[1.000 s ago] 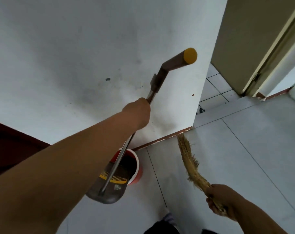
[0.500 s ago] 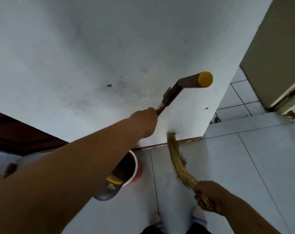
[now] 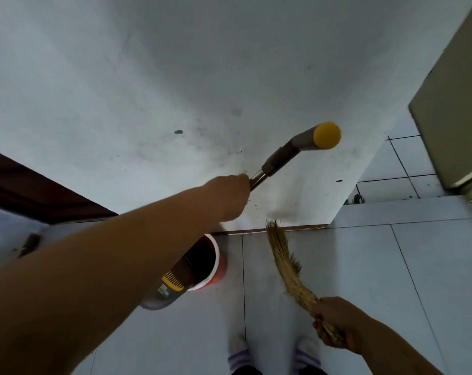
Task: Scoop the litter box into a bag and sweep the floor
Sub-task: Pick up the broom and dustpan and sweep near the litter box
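So I've got both hands full here. My left hand is wrapped tight around the shiny metal shaft of the long handle on the dustpan, gripping just below the grey plastic sleeve. The top of that handle bends off to the right and ends in a yellow cap, which sits up against the white wall from where I'm looking. My forearm covers most of the shaft further down.

The pan end hangs tilted, with the yellow comb teeth showing, right over the near-left rim of a red bin with a white lip. Honestly can't tell if the pan is touching the bin or just above it. The bin stands on the floor close to the wall.

My right hand is closed in a fist around the bound end of a straw broom. The bristles curve up and away from me, and the tips reach the reddish baseboard strip at the foot of the wall, just right of the bin.

The floor is pale tile with dark grout lines. My socked feet are at the bottom edge, either side of a grout line. There's a tan door off to the right and something dark brown along the left.
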